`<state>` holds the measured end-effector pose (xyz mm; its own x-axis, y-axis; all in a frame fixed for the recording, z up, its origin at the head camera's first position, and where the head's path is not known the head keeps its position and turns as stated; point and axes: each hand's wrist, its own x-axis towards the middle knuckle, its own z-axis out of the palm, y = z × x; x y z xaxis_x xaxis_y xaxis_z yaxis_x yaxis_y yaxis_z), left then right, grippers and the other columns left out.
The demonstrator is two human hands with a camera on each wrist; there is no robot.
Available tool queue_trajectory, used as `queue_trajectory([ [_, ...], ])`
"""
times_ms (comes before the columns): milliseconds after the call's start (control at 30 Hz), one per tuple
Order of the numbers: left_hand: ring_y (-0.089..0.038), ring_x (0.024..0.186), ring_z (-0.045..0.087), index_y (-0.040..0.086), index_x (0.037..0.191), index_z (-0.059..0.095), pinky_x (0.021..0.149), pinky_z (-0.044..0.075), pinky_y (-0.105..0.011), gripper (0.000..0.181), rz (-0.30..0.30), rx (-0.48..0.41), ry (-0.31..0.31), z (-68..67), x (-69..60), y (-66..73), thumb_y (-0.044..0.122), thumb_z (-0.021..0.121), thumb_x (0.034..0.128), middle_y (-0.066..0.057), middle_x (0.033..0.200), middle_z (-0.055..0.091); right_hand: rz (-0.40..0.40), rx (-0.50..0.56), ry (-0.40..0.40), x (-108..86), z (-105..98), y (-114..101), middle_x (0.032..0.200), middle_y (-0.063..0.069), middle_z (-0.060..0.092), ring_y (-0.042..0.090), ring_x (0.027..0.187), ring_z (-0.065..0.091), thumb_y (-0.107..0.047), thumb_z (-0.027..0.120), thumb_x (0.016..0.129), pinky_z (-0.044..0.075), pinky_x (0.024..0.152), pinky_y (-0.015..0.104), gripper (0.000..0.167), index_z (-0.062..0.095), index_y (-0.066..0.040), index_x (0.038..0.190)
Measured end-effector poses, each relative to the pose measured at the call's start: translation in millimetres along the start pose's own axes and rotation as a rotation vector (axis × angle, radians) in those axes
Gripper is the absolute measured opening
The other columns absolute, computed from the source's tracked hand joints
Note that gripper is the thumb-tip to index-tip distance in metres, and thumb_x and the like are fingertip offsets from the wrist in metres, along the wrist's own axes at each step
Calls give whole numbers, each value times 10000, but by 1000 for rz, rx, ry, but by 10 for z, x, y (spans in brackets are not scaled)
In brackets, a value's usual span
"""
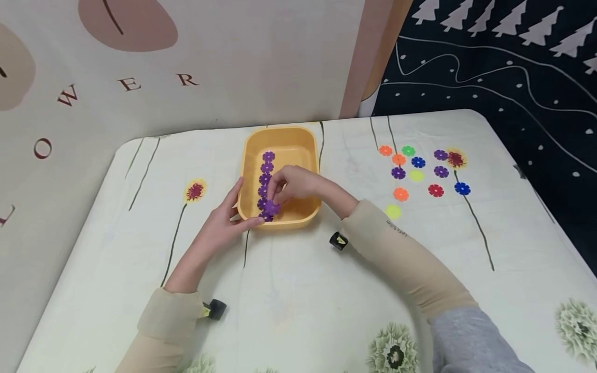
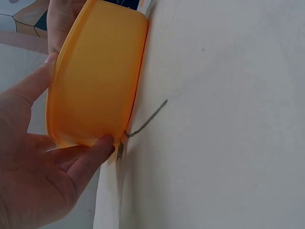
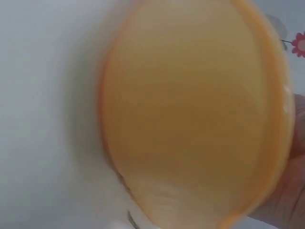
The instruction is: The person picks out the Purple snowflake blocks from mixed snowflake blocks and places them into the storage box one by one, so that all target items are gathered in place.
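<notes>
A yellow plastic tub (image 1: 303, 155) stands on the table, and its side fills much of both wrist views. My left hand (image 1: 219, 224) grips its near left corner, the thumb on the near rim and the fingers along the left side; the left wrist view shows this hand (image 2: 38, 176) around the tub wall (image 2: 100, 71). Inside the tub, my right hand (image 1: 296, 182) pinches a purple flower-shaped disc (image 1: 272, 208) above the near end of a row of similar purple discs (image 1: 267, 167). That row runs along the left side. The right fingertips partly cover it.
To the right lie loose flower discs: several purple, blue and orange ones, a green disc (image 1: 408, 151), a red disc (image 1: 436, 190) and yellow ones. The patterned white tablecloth (image 1: 289, 290) reaches a wall hanging (image 1: 261, 62) behind. Each wrist wears a small black camera (image 1: 339, 241).
</notes>
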<state>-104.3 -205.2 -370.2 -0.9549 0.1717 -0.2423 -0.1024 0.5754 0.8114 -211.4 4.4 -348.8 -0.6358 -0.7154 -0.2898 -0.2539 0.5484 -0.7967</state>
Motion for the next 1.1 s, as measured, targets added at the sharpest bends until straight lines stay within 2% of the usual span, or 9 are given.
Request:
queue_trajectory([
  [233,-407,1444,394,300,1615,-6,1135,443,-498,1036,3,-1,3,2,-4,25,416,731,897,-108,1679,167,110,-191,22,56,100,14,840,45,713,131,721,628,-64,728,899,497,607,161,53,742,-89,854],
  [333,-392,1450,392,314,1613,-4,1137,443,-492,1036,-6,-1,1,-2,-7,31,433,731,893,-97,1678,172,137,-229,33,63,130,6,828,43,715,133,709,634,-72,736,894,479,575,153,63,738,-95,835],
  [600,-399,1449,390,306,1614,-10,1135,441,-495,1035,2,7,2,-16,-7,33,423,728,897,-93,1681,159,151,-303,53,47,178,-22,818,0,717,128,760,603,-105,773,867,463,641,188,81,744,-133,796],
  [767,-396,1448,394,309,1614,-8,1129,449,-498,1029,-1,1,2,-5,-7,21,391,732,903,-93,1679,172,133,-288,61,37,179,-12,819,6,714,122,739,595,-100,772,867,459,611,177,77,745,-126,799],
  [900,-391,1447,400,318,1612,-8,1124,455,-496,1042,-5,0,0,4,-16,11,422,736,890,-91,1676,186,83,-265,69,2,170,-18,834,10,697,118,741,586,-112,746,893,463,619,170,70,734,-124,825],
  [1100,-387,1446,403,332,1610,-8,1128,453,-493,1040,-17,2,4,4,-11,15,421,738,890,-93,1672,200,20,-169,155,-118,37,-60,909,29,702,156,827,614,-97,694,931,536,716,203,51,744,-88,925],
])
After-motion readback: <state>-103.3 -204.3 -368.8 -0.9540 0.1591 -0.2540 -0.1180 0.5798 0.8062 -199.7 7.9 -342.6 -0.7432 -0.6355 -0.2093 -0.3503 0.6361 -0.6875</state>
